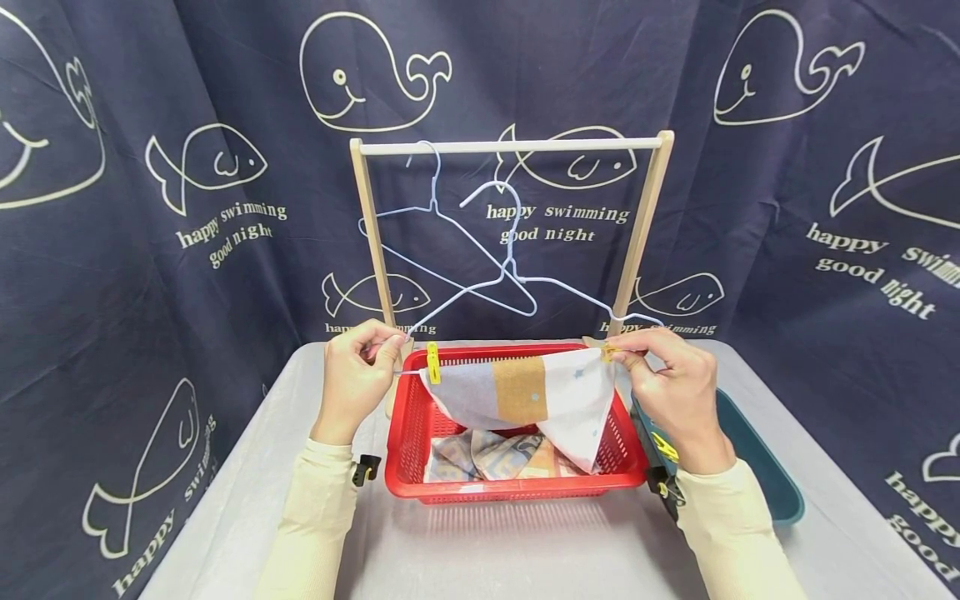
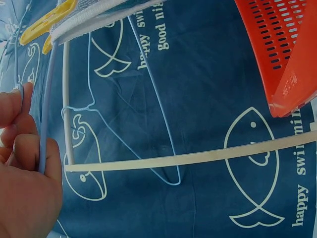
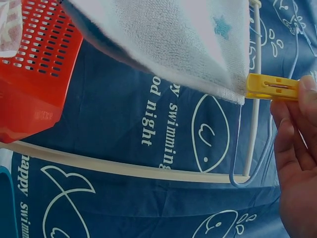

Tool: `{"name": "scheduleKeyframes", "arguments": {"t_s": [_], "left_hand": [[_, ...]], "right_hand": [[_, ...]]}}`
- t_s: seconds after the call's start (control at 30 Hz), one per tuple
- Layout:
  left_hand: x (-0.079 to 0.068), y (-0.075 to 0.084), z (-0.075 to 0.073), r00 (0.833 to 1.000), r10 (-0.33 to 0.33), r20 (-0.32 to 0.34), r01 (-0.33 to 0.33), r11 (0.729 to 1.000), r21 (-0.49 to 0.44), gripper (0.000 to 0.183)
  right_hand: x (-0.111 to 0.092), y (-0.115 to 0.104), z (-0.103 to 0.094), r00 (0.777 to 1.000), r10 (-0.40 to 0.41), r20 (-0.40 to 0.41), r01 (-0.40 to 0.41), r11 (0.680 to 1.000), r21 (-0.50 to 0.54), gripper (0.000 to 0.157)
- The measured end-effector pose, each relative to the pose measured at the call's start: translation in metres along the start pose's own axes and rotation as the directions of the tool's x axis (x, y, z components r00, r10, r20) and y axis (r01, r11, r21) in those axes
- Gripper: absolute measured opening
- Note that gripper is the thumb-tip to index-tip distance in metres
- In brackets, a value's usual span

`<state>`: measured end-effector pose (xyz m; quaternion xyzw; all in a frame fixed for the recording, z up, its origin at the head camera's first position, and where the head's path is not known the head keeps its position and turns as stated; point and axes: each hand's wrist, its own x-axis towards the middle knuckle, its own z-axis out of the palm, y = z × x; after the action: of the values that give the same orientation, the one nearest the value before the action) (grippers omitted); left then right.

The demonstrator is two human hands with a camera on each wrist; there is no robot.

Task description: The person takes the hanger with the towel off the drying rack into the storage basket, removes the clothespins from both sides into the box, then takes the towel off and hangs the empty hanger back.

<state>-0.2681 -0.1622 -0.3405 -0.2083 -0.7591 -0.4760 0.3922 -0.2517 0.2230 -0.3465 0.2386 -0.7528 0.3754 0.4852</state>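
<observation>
My left hand (image 1: 358,371) grips the left end of a light blue wire hanger (image 1: 512,242), held up over the red basket. A small towel (image 1: 468,396) with grey, tan and white bands and blue stars hangs from the hanger's lower bar. One yellow clothespin (image 1: 432,364) clamps its left corner. At the opposite corner, my right hand (image 1: 671,383) pinches another yellow clothespin (image 3: 271,87) between thumb and fingers; its jaws are at the towel's edge on the bar. In the left wrist view the wire (image 2: 48,99) passes through the curled fingers.
The red basket (image 1: 517,490) below holds patterned cloths (image 1: 495,457). Behind it stands a wooden rack (image 1: 641,225) with a second blue hanger (image 1: 435,179) on its white rod. A teal tray (image 1: 780,492) with yellow clothespins (image 1: 664,447) sits at the right, partly behind my right arm.
</observation>
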Motion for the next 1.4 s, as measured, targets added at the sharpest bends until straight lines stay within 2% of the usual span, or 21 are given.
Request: {"name": "scheduleKeyframes", "arguments": {"t_s": [0.2,0.47,0.77,1.0,1.2,1.4], "left_hand": [[0.0,-0.001,0.0,1.0,0.002,-0.002,-0.002,1.0,0.008,0.01],[0.0,0.0,-0.001,1.0,0.01,-0.006,-0.01,1.0,0.004,0.011],[0.0,0.0,-0.002,1.0,0.004,-0.011,-0.004,1.0,0.01,0.011],[0.0,0.0,-0.002,1.0,0.006,-0.014,-0.006,1.0,0.014,0.009],[0.001,0.0,-0.002,1.0,0.008,-0.011,-0.008,1.0,0.009,0.009],[0.0,-0.002,-0.001,1.0,0.001,-0.014,-0.001,1.0,0.026,0.009]], "right_hand": [[0.005,-0.013,-0.004,1.0,0.016,-0.006,-0.016,1.0,0.014,0.028],[0.014,-0.038,-0.011,0.999,-0.01,-0.045,0.012,1.0,0.027,0.025],[0.01,-0.022,-0.018,1.0,0.009,-0.028,-0.01,0.999,-0.031,0.027],[0.009,-0.021,-0.025,0.999,0.034,0.007,-0.033,0.996,-0.088,0.031],[0.009,-0.021,-0.026,0.999,0.045,-0.003,-0.045,0.997,-0.058,0.034],[0.008,-0.023,-0.026,0.999,0.048,-0.014,-0.049,0.996,-0.071,0.035]]}}
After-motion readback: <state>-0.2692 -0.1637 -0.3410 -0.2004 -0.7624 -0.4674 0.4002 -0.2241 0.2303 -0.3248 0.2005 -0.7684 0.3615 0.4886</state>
